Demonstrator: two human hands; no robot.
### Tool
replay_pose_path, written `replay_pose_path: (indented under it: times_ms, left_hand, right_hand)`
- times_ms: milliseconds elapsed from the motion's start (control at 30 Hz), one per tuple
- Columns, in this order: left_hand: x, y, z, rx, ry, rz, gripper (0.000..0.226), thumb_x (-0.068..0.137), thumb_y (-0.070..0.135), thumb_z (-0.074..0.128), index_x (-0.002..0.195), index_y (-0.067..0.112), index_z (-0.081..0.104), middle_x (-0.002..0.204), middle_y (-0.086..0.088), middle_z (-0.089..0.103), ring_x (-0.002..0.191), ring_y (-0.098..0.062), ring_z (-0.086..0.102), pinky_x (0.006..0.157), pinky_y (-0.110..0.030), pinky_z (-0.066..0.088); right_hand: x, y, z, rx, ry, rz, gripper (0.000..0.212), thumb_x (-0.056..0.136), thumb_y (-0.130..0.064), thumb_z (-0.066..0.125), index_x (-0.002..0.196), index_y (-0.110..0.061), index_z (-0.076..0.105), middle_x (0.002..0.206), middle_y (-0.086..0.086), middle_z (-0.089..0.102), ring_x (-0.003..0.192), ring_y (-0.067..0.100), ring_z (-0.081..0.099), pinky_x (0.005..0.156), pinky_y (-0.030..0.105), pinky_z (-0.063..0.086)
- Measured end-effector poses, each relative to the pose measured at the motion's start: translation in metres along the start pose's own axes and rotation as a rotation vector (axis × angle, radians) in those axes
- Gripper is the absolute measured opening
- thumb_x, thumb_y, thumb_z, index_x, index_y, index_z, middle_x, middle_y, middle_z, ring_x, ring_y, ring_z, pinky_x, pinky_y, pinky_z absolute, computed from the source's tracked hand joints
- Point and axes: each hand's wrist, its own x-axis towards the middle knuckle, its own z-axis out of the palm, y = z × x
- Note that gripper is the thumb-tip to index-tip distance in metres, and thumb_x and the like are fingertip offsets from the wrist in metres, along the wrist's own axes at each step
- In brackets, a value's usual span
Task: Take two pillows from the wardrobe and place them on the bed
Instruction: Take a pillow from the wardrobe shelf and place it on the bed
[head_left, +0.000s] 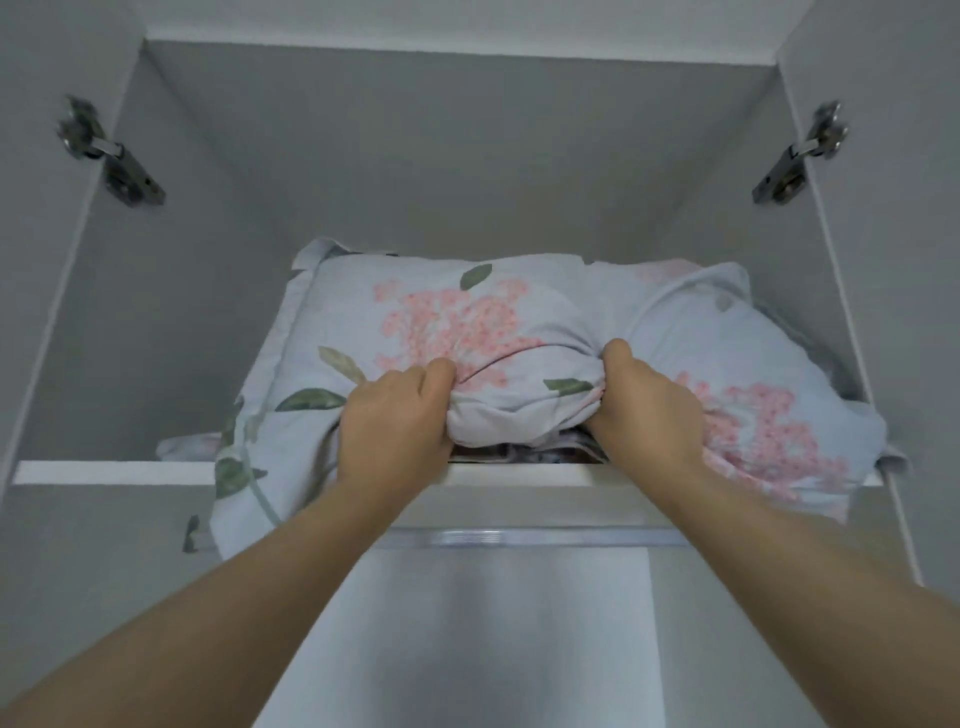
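A pale blue pillow (415, 322) with pink flowers and green leaves lies on the upper wardrobe shelf (104, 472). Its front left corner droops over the shelf edge. My left hand (397, 418) grips a bunched fold of its front edge. My right hand (647, 410) grips the same bunch from the right side. A second pillow (727, 364) in the same floral cover lies against it on the right. Something striped shows underneath between my hands, mostly hidden.
Both wardrobe doors stand open, with metal hinges on the left (111, 156) and right (800, 156). The grey compartment above the pillows has free height. A clothes rail (519, 538) runs just below the shelf.
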Motion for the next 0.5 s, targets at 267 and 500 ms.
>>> replay_pose_path:
  times_ms: [267, 500]
  left_hand:
    - [-0.016, -0.007, -0.037, -0.159, 0.016, 0.167, 0.072, 0.058, 0.062, 0.059, 0.12, 0.028, 0.048, 0.113, -0.008, 0.061, 0.111, -0.03, 0.046, 0.093, -0.053, 0.039]
    - [0.008, 0.009, -0.047, -0.127, -0.261, 0.114, 0.117, 0.039, 0.078, 0.064, 0.142, 0.039, 0.022, 0.152, -0.009, 0.033, 0.139, -0.042, 0.028, 0.1, -0.072, 0.021]
  right_hand:
    - [-0.02, -0.008, -0.022, -0.052, -0.044, -0.012, 0.025, 0.079, -0.019, 0.057, 0.098, -0.008, 0.045, 0.089, 0.016, 0.061, 0.082, 0.038, 0.061, 0.059, 0.034, 0.027]
    - [-0.038, -0.015, -0.042, -0.106, 0.044, -0.082, 0.031, 0.06, -0.011, 0.073, 0.082, -0.007, 0.052, 0.064, 0.014, 0.059, 0.056, 0.038, 0.06, 0.054, 0.03, 0.027]
